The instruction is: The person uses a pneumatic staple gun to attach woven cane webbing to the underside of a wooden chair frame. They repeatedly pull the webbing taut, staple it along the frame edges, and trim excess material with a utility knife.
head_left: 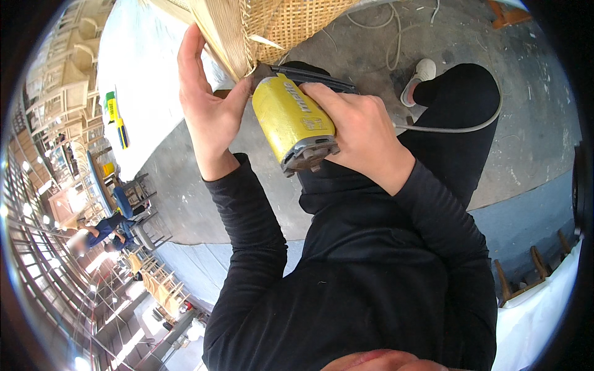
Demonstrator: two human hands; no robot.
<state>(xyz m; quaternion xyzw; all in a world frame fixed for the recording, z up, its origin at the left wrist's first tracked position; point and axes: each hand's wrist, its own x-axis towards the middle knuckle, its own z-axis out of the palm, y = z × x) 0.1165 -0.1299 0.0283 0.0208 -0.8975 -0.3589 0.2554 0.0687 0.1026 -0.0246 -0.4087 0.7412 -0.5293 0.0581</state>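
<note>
My right hand (365, 123) is wrapped around the handle of a yellow air stapler or nailer (291, 117); which of the two I cannot tell. The tool's nose presses close to the lower corner of a pale wooden frame (224, 37). Woven cane (284, 25) covers the part beside that wood, and a loose strand sticks out near the corner. My left hand (213, 105) grips the frame from the left, fingers along its far side and thumb at the corner by the tool's nose. The exact contact point is hidden behind the tool.
A grey air hose (458, 130) runs from the tool across my leg, with hose loops on the concrete floor. A yellow utility knife (121, 128) and a green-and-yellow item (111, 105) lie on a white sheet (139, 68). Stacked wooden chair frames (74, 105) and a person (102, 232) are farther left.
</note>
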